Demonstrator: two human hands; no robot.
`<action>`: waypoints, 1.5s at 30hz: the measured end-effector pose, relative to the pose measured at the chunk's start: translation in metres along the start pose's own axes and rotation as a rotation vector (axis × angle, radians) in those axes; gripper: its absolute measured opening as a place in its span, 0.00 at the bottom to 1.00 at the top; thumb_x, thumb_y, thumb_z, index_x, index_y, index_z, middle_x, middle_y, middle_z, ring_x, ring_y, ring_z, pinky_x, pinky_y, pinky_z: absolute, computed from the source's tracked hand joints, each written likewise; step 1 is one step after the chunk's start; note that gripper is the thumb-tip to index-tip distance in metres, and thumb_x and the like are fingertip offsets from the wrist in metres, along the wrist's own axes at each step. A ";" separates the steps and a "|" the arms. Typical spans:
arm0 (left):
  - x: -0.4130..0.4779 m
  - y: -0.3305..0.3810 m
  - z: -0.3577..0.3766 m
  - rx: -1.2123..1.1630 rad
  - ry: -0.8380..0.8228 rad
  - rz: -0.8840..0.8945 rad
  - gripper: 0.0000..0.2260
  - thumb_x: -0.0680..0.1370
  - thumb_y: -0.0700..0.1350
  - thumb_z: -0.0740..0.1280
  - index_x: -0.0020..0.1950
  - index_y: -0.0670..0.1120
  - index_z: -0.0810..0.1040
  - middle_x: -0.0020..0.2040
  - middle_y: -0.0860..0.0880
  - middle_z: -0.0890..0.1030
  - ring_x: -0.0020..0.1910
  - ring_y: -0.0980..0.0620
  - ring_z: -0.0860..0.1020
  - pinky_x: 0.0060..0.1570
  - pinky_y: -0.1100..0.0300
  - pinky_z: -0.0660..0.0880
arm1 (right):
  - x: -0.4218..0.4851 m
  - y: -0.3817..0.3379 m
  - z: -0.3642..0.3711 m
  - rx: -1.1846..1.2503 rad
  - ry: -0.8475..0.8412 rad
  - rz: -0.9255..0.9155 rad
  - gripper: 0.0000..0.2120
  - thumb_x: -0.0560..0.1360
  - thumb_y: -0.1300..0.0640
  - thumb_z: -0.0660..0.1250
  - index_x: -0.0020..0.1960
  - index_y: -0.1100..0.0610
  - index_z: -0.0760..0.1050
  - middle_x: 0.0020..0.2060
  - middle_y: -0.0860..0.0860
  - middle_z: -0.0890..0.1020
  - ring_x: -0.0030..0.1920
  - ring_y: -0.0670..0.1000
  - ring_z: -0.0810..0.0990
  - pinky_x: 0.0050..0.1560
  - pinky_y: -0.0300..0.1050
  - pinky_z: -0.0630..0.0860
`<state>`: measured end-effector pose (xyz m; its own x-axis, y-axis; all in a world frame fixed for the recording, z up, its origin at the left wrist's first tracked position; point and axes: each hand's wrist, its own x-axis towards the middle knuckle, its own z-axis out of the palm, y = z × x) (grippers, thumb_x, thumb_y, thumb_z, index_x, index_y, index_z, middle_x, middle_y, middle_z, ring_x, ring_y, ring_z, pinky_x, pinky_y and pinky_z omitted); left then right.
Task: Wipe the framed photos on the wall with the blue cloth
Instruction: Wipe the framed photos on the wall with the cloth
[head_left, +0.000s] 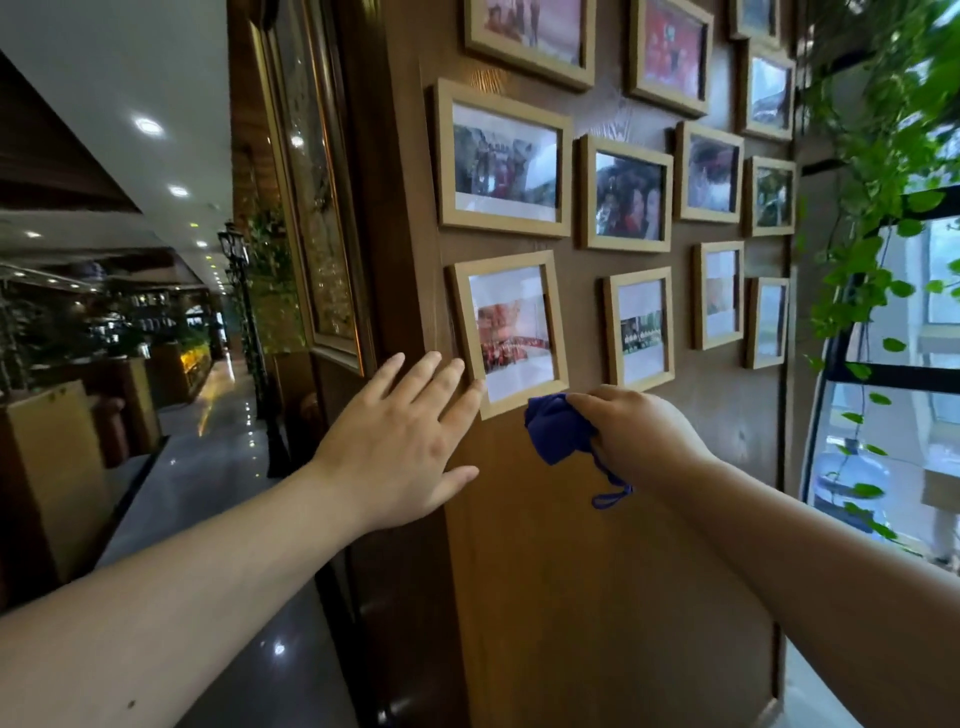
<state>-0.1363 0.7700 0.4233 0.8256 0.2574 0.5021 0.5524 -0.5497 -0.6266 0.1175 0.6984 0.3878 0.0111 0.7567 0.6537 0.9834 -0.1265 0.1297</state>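
Note:
Several light wooden framed photos hang on a brown wooden wall panel (597, 545). The lowest left frame (511, 332) hangs slightly tilted. My left hand (400, 441) is flat and spread against the wall, fingertips touching that frame's lower left corner. My right hand (639, 436) grips a bunched blue cloth (556, 428), held against the wall just under the same frame's bottom right corner. A blue loop (610, 496) dangles from the cloth below my hand.
More frames fill the wall above and to the right, such as one (640, 328) beside the tilted frame. Green trailing plants (878, 218) and a black shelf hang at the right by a window. A corridor with glossy floor (218, 467) runs at the left.

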 end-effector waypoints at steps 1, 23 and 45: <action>0.006 -0.005 0.006 0.012 0.009 0.003 0.36 0.77 0.66 0.55 0.77 0.45 0.56 0.76 0.39 0.64 0.76 0.39 0.61 0.73 0.39 0.61 | 0.009 0.000 0.003 -0.003 0.003 0.001 0.18 0.74 0.62 0.64 0.63 0.54 0.71 0.54 0.52 0.79 0.47 0.53 0.79 0.43 0.48 0.78; 0.172 -0.059 0.138 0.073 0.172 -0.222 0.42 0.71 0.70 0.59 0.75 0.43 0.60 0.77 0.37 0.62 0.76 0.36 0.57 0.73 0.33 0.55 | 0.215 0.052 0.063 0.164 0.595 0.027 0.23 0.68 0.65 0.69 0.61 0.54 0.69 0.53 0.55 0.77 0.50 0.54 0.76 0.37 0.45 0.72; 0.180 -0.059 0.164 0.204 0.165 -0.232 0.46 0.68 0.74 0.55 0.77 0.46 0.57 0.79 0.35 0.53 0.78 0.36 0.50 0.73 0.31 0.48 | 0.204 0.086 0.156 0.097 0.558 -0.391 0.19 0.72 0.54 0.69 0.62 0.54 0.76 0.64 0.64 0.74 0.64 0.64 0.72 0.57 0.63 0.73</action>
<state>-0.0017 0.9793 0.4527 0.6549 0.2155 0.7243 0.7485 -0.3171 -0.5824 0.2328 0.9417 0.4160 -0.4173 0.2878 0.8620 0.9082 0.1659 0.3843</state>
